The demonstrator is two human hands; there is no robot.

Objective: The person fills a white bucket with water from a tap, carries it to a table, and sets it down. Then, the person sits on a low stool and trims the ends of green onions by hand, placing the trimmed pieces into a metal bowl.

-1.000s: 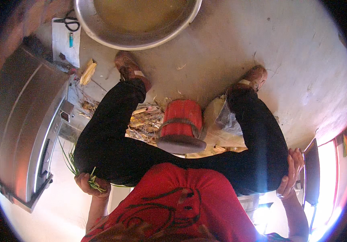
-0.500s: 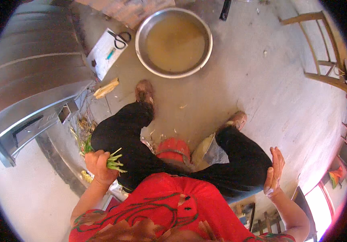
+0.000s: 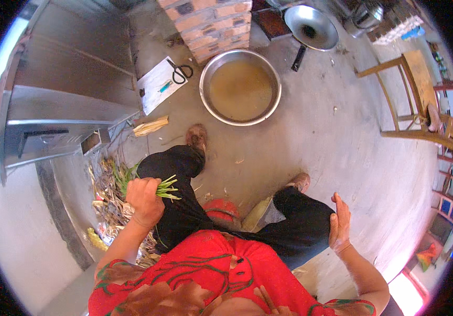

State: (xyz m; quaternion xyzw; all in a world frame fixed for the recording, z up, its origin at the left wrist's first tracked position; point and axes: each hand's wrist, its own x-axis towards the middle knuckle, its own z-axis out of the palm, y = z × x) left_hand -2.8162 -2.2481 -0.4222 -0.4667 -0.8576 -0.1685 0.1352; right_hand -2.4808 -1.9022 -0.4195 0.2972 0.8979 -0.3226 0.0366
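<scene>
The left hand [image 3: 143, 201] is closing its grip tight around a bunch of green stalks [image 3: 164, 188], holding them above the knee, while the right hand [image 3: 339, 223] is hanging spread and empty beside the other leg.

Green stalks [image 3: 164, 188], red shirt [image 3: 221, 268] with dark green line pattern, black trousers [image 3: 295, 226], silver basin [image 3: 240, 87], red stool [image 3: 222, 210]

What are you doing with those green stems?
A person in a red top is holding a small bunch of green stems in the left hand, above a heap of plant trimmings on the floor. The right hand is open and empty. Ahead sits a wide metal basin of cloudy water.
</scene>
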